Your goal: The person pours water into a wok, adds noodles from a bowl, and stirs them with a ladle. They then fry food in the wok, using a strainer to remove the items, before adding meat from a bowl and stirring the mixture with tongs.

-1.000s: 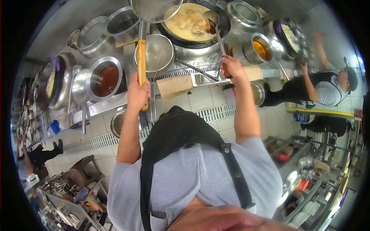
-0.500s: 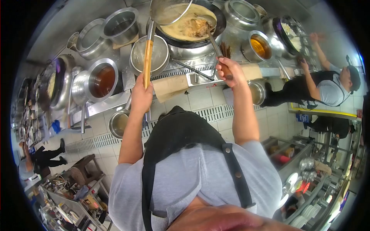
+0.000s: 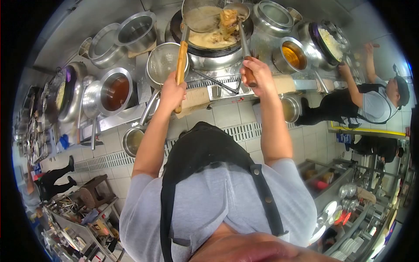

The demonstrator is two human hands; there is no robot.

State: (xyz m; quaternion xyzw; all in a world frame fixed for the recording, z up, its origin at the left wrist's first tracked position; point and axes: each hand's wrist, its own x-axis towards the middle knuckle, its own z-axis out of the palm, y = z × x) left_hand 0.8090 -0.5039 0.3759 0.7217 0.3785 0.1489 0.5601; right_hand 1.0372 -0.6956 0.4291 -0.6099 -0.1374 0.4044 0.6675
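Note:
My left hand [image 3: 173, 92] is closed around the yellow wooden handle of a round mesh strainer [image 3: 201, 18], which hangs over the left part of a wok [image 3: 175, 27]. My right hand [image 3: 259, 75] grips the brown wooden handle of a metal ladle [image 3: 245, 38]. Brown, wet pieces of food [image 3: 228, 21] are lifted beside the ladle's bowl, above the pale, foamy liquid [image 3: 208, 40] in the wok. The strainer's rim comes close to the food in this view.
Another strainer [image 3: 159, 65] rests left of the wok. Pots of reddish-brown liquid [image 3: 115, 92] and amber liquid [image 3: 293, 56] flank it. A person [image 3: 371, 98] stands at another wok [image 3: 328, 43] on the right. A lower pot [image 3: 133, 140] is near my left forearm.
The strainer has moved right and its handle tilts more. The ladle has risen with brown food, its bowl now higher over the wok. The co-worker on the right has shifted an arm.

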